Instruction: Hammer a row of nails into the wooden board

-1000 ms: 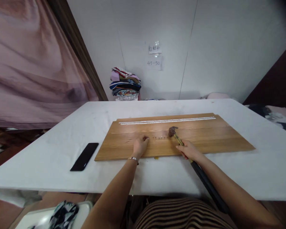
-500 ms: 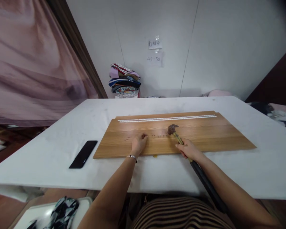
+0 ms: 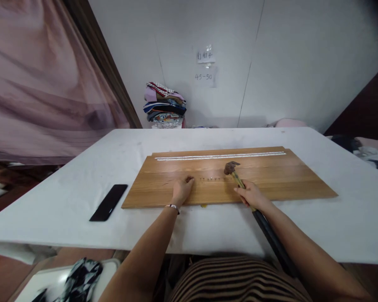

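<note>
My right hand (image 3: 251, 194) grips a claw hammer (image 3: 238, 180) by its handle, just behind the rusty head, with the dark grip trailing toward my body. The head hovers over a wooden board (image 3: 280, 180) or rests near it; I cannot tell which. On the board's left half, my left hand (image 3: 182, 189) has its fingertips pinched together at the surface, and what they hold is too small to make out. Right of those fingers runs a row of several small nails (image 3: 210, 179) standing in the board. A few thin dark slivers (image 3: 168, 182), perhaps loose nails, lie left of the hand.
Two white marked strips (image 3: 220, 156) run along the board's far edge. A black phone (image 3: 108, 203) lies left of the board on the white-covered table (image 3: 75, 184). Folded clothes (image 3: 165, 105) are stacked beyond the far edge, and a stool (image 3: 50, 280) stands below at left.
The hammer head has shifted slightly to the right and away from the row of nails, together with my right hand. My left hand stays at nearly the same spot on the board.
</note>
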`<state>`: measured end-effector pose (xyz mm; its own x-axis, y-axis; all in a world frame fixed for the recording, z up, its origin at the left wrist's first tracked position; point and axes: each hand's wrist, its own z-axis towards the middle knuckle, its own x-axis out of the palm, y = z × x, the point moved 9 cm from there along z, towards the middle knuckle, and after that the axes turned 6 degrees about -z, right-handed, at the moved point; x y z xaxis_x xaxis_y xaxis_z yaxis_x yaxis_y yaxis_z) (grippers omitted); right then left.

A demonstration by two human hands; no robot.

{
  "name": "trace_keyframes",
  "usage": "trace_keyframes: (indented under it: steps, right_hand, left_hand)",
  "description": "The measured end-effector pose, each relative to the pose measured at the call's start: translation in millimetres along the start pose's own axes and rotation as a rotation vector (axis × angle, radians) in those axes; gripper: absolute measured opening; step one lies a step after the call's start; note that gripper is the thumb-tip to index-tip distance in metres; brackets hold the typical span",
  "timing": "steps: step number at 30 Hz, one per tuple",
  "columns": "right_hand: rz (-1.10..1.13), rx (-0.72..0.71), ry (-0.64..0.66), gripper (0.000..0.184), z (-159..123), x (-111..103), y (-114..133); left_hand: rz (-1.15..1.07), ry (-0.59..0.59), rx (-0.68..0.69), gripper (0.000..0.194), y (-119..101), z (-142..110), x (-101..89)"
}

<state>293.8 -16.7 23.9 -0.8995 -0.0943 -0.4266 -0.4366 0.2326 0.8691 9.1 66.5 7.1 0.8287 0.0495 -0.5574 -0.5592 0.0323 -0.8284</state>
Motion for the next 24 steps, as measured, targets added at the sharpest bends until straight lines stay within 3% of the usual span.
trace_keyframes:
  steps: [5, 9, 14, 18, 24]
  right_hand:
    - [0.235, 0.006, -0.010, 0.026, 15.1, -16.0, -11.9]
    - [0.576, 0.036, 0.091, 0.039, 33.3, -22.3, -27.0]
    - [0.855, 0.037, 0.141, 0.027, 55.1, -36.8, -53.0]
    - [1.005, -0.048, 0.142, 0.024, 64.3, -46.2, -64.2]
    - [1.015, -0.120, 0.263, 0.023, 70.7, -45.5, -66.5]
  left_hand:
    - [-0.053, -0.022, 0.019, 0.018, 0.4, 1.8, 0.0]
    - [-0.056, -0.028, 0.039, 0.017, -2.1, 2.1, -3.8]
    - [-0.094, -0.063, 0.047, 0.015, -6.0, -6.9, -1.8]
    - [-0.170, -0.051, 0.085, 0.014, -21.3, -19.6, 28.2]
    - [-0.143, -0.049, 0.344, 0.009, -83.3, -19.6, 71.5]
